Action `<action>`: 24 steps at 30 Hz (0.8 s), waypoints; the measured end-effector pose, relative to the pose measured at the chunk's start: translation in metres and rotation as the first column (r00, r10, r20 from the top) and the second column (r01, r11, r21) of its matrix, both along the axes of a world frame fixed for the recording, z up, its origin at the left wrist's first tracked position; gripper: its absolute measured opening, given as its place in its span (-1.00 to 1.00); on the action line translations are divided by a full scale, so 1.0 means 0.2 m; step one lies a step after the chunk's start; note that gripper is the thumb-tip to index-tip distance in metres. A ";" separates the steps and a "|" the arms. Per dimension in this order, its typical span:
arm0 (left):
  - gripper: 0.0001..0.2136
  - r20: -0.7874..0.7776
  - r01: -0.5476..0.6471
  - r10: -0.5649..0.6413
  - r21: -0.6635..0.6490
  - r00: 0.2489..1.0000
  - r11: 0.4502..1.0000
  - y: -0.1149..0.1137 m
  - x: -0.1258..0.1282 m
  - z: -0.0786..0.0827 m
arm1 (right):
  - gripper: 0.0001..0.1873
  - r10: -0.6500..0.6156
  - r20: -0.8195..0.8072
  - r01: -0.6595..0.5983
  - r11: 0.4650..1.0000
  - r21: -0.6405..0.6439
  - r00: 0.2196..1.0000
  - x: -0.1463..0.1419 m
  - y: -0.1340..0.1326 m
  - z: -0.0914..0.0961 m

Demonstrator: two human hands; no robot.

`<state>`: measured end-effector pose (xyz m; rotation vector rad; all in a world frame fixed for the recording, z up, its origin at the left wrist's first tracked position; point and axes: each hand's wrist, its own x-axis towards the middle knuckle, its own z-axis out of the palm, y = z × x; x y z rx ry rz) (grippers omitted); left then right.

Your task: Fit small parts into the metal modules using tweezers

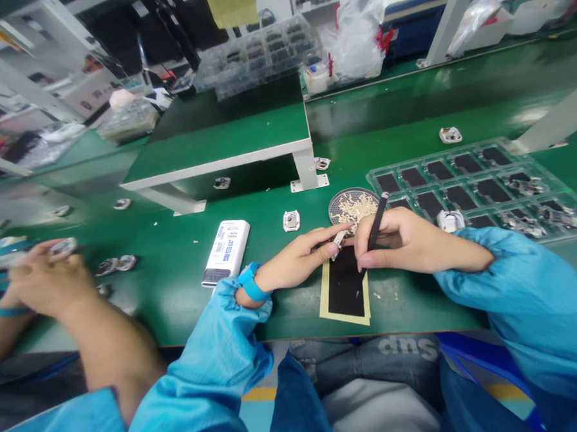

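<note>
My left hand, with a blue wrist strap, is closed on a small white-and-metal part pinched between thumb and fingers. My right hand grips a slim black tool that looks like tweezers, held steeply with its lower end down by my fingers. Under both hands lies a black sheet on yellow backing. Just beyond my fingers a round grey dish holds many tiny beige pieces. A few loose bits lie right of the sheet.
A clear compartment tray with black pads and metal parts stands at the right. One white square housing rests on it, another on the green bench. A white power bank lies left. A co-worker's hands are at far left, beneath a raised shelf.
</note>
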<state>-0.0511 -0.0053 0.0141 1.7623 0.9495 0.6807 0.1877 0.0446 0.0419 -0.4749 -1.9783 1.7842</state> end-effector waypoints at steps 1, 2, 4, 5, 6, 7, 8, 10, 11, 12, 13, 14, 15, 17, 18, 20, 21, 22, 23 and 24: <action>-0.54 0.006 -0.001 0.001 -0.005 1.000 1.000 0.00 0.00 0.00 | -0.80 -0.008 -0.005 0.008 1.000 -0.025 1.000 0.00 0.01 0.00; -0.54 0.015 -0.001 0.001 -0.011 1.000 1.000 0.00 0.00 0.00 | -0.80 -0.017 -0.013 0.017 0.999 -0.049 1.000 0.00 0.01 0.00; -0.54 0.029 0.003 -0.003 -0.021 1.000 1.000 0.00 -0.01 0.01 | -0.78 -0.033 -0.033 0.030 0.996 -0.088 0.999 0.00 0.02 0.01; -0.53 0.033 0.007 -0.006 -0.025 0.999 1.000 0.00 -0.01 0.01 | -0.78 -0.037 -0.045 0.033 0.995 -0.099 0.998 0.01 0.02 0.01; -0.53 0.035 0.009 -0.008 -0.029 0.999 1.000 0.00 -0.01 0.01 | -0.78 -0.041 -0.053 0.035 0.994 -0.105 0.998 0.01 0.03 0.02; -0.53 0.036 0.009 -0.008 -0.033 0.999 0.999 0.00 -0.01 0.01 | -0.78 -0.046 -0.057 0.040 0.994 -0.105 0.997 0.01 0.03 0.02; -0.54 0.036 0.008 -0.006 -0.038 0.999 0.999 0.00 0.00 0.01 | -0.78 -0.053 -0.057 0.047 0.994 -0.100 0.997 0.01 0.03 0.02; -0.54 0.043 -0.004 0.006 -0.047 0.999 0.999 0.00 0.00 0.02 | -0.77 -0.069 -0.046 0.066 0.995 -0.077 0.997 0.02 0.03 0.03; -0.54 0.048 -0.011 0.014 -0.052 0.999 0.999 0.00 0.00 0.02 | -0.77 -0.071 -0.037 0.069 0.996 -0.064 0.997 0.02 0.03 0.03; -0.53 0.053 -0.018 0.021 -0.056 0.998 0.998 0.00 0.00 0.02 | -0.77 -0.067 -0.029 0.066 0.997 -0.051 0.997 0.02 0.02 0.02; -0.53 0.057 -0.027 0.030 -0.062 0.998 0.998 0.00 0.00 0.02 | -0.76 -0.059 -0.024 0.058 0.998 -0.037 0.998 0.02 0.02 0.02; -0.53 0.060 -0.035 0.039 -0.069 0.997 0.997 0.00 0.01 0.02 | -0.77 -0.047 -0.018 0.046 0.999 -0.020 0.999 0.02 0.02 0.02; -0.53 0.060 -0.043 0.048 -0.078 0.997 0.996 0.00 0.01 0.02 | -0.77 -0.034 -0.013 0.034 0.999 -0.002 0.999 0.02 0.02 0.02; -0.53 0.054 -0.061 0.066 -0.090 0.996 0.994 0.00 0.02 0.02 | -0.80 -0.007 -0.008 0.007 1.000 0.029 1.000 0.02 0.01 0.01; -0.53 0.050 -0.068 0.072 -0.093 0.996 0.993 0.00 0.02 0.02 | -0.81 0.005 -0.006 -0.004 0.999 0.036 1.000 0.01 0.00 0.01; -0.54 0.045 -0.068 0.072 -0.093 0.996 0.993 0.00 0.03 0.01 | -0.81 0.025 -0.001 -0.025 0.999 0.036 1.000 0.01 -0.01 0.02; -0.55 0.043 -0.062 0.066 -0.091 0.997 0.994 0.00 0.03 0.01 | -0.80 0.030 0.004 -0.030 0.999 0.032 1.000 0.01 -0.01 0.02; -0.55 0.040 -0.054 0.058 -0.090 0.998 0.994 -0.01 0.03 0.01 | -0.79 0.033 0.012 -0.033 0.999 0.027 0.999 0.00 -0.01 0.02; -0.55 0.037 -0.045 0.048 -0.088 0.998 0.995 -0.01 0.03 0.01 | -0.78 0.035 0.018 -0.036 0.999 0.019 0.999 0.00 -0.01 0.02; -0.55 0.035 -0.036 0.039 -0.086 0.999 0.996 -0.01 0.03 0.01 | -0.77 0.039 0.022 -0.039 0.999 0.005 0.999 0.00 -0.01 0.02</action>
